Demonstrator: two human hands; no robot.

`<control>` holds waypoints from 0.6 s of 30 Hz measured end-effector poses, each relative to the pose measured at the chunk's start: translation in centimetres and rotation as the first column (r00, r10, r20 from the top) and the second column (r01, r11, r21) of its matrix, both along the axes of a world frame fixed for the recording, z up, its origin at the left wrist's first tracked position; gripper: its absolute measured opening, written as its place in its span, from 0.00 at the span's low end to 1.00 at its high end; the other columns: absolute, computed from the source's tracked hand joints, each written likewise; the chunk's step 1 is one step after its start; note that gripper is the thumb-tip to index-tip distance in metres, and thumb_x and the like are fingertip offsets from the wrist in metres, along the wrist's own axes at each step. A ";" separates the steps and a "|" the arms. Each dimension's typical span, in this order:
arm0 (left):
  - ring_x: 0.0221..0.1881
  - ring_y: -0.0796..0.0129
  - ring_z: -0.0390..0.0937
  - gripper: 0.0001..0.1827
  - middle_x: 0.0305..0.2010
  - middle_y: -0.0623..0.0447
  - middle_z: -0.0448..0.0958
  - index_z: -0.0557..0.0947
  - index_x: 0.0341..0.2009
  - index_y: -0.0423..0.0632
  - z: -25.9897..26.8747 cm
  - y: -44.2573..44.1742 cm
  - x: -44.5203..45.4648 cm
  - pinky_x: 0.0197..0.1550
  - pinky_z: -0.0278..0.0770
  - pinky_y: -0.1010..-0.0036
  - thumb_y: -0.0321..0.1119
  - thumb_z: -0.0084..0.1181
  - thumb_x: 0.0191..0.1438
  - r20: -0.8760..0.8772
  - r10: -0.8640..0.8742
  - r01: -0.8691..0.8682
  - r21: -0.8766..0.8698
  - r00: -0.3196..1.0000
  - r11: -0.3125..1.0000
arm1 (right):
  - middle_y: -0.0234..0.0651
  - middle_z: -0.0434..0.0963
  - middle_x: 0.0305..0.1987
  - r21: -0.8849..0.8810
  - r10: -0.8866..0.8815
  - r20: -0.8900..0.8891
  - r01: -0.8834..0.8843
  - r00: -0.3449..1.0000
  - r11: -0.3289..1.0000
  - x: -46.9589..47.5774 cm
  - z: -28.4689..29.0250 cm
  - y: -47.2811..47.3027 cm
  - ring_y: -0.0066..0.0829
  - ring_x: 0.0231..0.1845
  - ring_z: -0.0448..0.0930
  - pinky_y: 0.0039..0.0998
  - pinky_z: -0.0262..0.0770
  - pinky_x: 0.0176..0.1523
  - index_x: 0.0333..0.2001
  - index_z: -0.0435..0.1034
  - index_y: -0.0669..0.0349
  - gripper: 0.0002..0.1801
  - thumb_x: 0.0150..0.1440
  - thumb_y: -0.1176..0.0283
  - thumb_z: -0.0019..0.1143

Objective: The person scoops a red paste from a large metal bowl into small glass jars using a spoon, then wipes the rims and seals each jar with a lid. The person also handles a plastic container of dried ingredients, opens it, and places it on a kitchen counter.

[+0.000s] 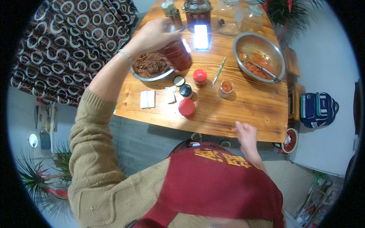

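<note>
My left hand (154, 35) grips a clear container of dark red contents (179, 57) by its upper part. The container is tilted at the right side of a metal bowl (156, 78), which holds a dark brown chunky mixture (151, 65). My right hand (247, 133) is over the table's front edge with its fingers curled and nothing visible in them. Beyond it on the table are a small open jar of red paste (227, 87) and a jar with a red lid (186, 108). A black-lidded jar (185, 91) and another red-lidded jar (200, 76) stand close by.
On the wooden table (251, 111), a steel bowl (281, 54) holds red paste and a spoon (263, 69). A lit phone (201, 37) stands before a dark-filled jar (196, 14). Glass jars (252, 20), a green-white stick (219, 71) and folded tissues (147, 99) lie around.
</note>
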State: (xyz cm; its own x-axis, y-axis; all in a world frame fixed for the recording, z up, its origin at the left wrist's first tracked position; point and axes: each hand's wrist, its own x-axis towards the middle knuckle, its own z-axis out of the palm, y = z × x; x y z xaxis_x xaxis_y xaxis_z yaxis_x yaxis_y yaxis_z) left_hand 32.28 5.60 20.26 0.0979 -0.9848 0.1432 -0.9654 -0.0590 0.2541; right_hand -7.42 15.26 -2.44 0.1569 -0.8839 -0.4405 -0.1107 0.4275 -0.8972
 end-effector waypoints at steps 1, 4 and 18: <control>0.50 0.51 0.82 0.33 0.51 0.36 0.81 0.81 0.55 0.40 -0.2 -0.7 0.3 0.54 0.79 0.60 0.54 0.63 0.55 -0.022 -0.020 0.020 -0.004 1.000 1.000 | 0.19 0.67 0.14 0.063 -0.018 -0.010 0.019 1.000 0.998 -0.6 -0.4 0.5 0.11 0.12 0.58 0.18 0.47 0.17 0.28 0.74 0.60 0.13 0.63 0.67 0.64; 0.47 0.49 0.82 0.31 0.47 0.35 0.80 0.82 0.52 0.44 -1.4 -2.4 1.6 0.51 0.79 0.59 0.55 0.63 0.53 0.026 -0.076 0.078 -0.066 0.997 0.995 | 0.24 0.74 0.22 0.129 -0.080 -0.101 0.093 0.992 0.987 -3.1 -2.9 2.4 0.14 0.21 0.69 0.19 0.64 0.27 0.29 0.76 0.63 0.09 0.58 0.72 0.68; 0.51 0.39 0.76 0.28 0.47 0.36 0.77 0.81 0.50 0.41 -11.6 15.4 18.5 0.56 0.75 0.53 0.49 0.63 0.51 0.182 0.356 -0.375 0.078 0.916 0.924 | 0.42 0.77 0.51 0.060 0.239 -0.175 -0.232 0.955 0.971 2.4 -5.3 2.6 0.33 0.52 0.79 0.32 0.81 0.51 0.49 0.73 0.69 0.24 0.49 0.75 0.72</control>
State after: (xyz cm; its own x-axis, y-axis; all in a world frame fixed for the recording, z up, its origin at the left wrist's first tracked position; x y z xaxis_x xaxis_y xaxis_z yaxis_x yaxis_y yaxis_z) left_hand 50.80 20.97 8.66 0.4388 -0.8949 0.0809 -0.8982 -0.4342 0.0685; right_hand -5.06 17.89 -7.70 0.2732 -0.8133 -0.5137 -0.3704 0.4039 -0.8364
